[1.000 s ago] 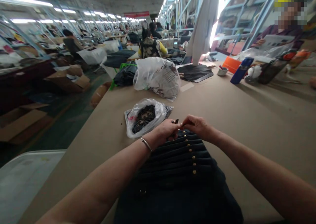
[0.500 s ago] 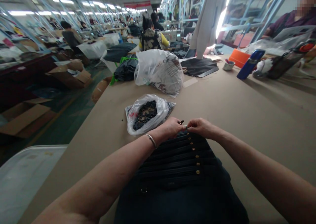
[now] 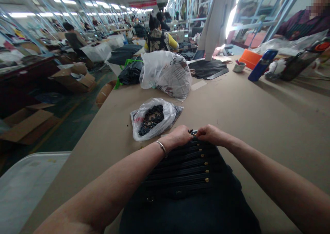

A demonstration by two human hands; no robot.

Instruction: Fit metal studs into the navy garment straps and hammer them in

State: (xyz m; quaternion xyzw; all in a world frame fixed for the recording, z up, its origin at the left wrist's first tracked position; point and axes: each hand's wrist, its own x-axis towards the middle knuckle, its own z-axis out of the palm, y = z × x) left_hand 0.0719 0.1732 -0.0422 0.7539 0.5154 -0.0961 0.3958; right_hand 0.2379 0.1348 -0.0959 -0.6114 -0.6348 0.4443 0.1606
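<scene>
A stack of dark fabric panels (image 3: 190, 210) lies overlapped in front of me, with a row of small gold metal fittings (image 3: 206, 180) down its right side. At its far end, my left hand (image 3: 182, 135) is closed, with a small dark piece with a metallic glint (image 3: 190, 131) showing at its fingers. My right hand (image 3: 210, 133) pinches at the far edge of the stack, close to the left; what lies between its fingertips is hidden. Just beyond my left hand sits an open plastic bag (image 3: 168, 122) of small black pieces with gold metal (image 3: 152, 119).
A larger plastic bag (image 3: 165, 70) stands further back on the brown table (image 3: 257, 117). A blue case (image 3: 263, 65), an orange box (image 3: 249, 58) and a small cup (image 3: 239, 67) are at the back right. A white bin (image 3: 31, 186) stands left of the table. Other people work beyond.
My left hand has moved slightly down and toward me, and my right hand's fingers have curled more. A small gap with a pale strip now shows between the hands.
</scene>
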